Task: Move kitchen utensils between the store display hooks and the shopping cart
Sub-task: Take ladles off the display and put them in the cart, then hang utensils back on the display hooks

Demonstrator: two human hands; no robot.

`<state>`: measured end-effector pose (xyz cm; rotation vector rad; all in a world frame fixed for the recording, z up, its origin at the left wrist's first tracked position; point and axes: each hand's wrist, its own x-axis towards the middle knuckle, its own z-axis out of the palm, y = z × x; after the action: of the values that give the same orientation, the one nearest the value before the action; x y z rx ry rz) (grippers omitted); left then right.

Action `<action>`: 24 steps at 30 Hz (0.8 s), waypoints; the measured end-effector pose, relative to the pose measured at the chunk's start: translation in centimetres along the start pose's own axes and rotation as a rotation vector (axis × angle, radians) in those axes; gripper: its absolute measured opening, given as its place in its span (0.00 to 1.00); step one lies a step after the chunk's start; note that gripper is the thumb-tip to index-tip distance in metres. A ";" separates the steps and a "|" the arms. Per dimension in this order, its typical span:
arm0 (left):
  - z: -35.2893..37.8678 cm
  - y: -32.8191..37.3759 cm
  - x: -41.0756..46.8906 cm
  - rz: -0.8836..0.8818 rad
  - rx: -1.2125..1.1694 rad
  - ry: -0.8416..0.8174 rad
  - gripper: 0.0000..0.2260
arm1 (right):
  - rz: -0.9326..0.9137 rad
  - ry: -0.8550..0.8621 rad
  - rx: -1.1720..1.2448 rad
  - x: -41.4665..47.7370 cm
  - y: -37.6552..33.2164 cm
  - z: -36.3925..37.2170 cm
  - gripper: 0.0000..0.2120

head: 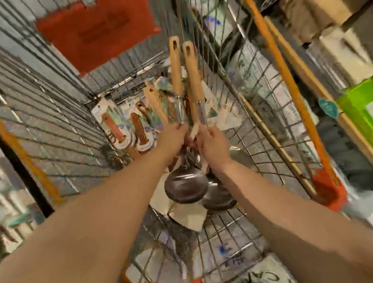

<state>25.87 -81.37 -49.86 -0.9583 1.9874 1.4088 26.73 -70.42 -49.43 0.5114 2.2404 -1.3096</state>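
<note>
Where the shopping cart (264, 37) is reached into, one ladle (176, 69) is gripped by its stem in the left hand (174, 134), a second ladle (193, 73) likewise in the right hand (211, 146).

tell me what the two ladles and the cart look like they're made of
Ladle handles: pale wood with a matte finish, going by the warm tan colour and lack of shine. Ladle shafts and ladle bowls: polished metal, probably stainless steel, since they show bright reflections. Shopping cart: grey metal wire grid, with orange trim that looks like plastic.
</note>
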 end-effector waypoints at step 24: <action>2.4 -5.7 -0.2 0.244 0.880 0.043 0.19 | -0.080 0.105 -0.405 2.0 5.4 -1.9 0.13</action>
<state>30.52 -80.24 -53.86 -0.3482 2.4505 0.4719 27.60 -66.03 -53.56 0.3497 2.5475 -0.8426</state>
